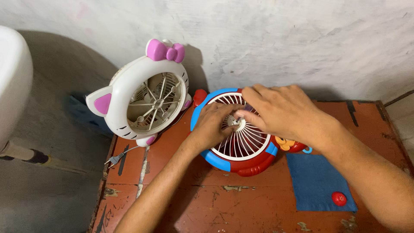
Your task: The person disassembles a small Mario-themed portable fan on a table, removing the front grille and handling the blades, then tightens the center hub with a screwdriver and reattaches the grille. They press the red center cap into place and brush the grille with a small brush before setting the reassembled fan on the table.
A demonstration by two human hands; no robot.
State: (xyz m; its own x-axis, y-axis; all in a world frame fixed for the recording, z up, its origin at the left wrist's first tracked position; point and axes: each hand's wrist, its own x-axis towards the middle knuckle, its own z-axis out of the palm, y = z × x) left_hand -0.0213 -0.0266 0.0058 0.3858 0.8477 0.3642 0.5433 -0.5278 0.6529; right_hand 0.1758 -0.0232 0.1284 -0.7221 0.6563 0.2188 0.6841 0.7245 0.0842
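Note:
A red and blue toy-shaped fan [241, 149] with a white round grille lies face up on a worn red table [215, 203]. My left hand [213, 125] rests on the grille's left side, fingers curled at the hub. My right hand [280, 110] reaches across from the right, fingertips pinching the small white centre piece of the grille. Both hands meet at the hub, which they partly hide.
A white cat-shaped fan [144, 101] with a pink bow leans against the wall at the table's back left, its plug [114, 160] lying on the table. A blue cloth [319, 181] at the right carries a small red knob [339, 198]. A white basin [13, 77] stands at far left.

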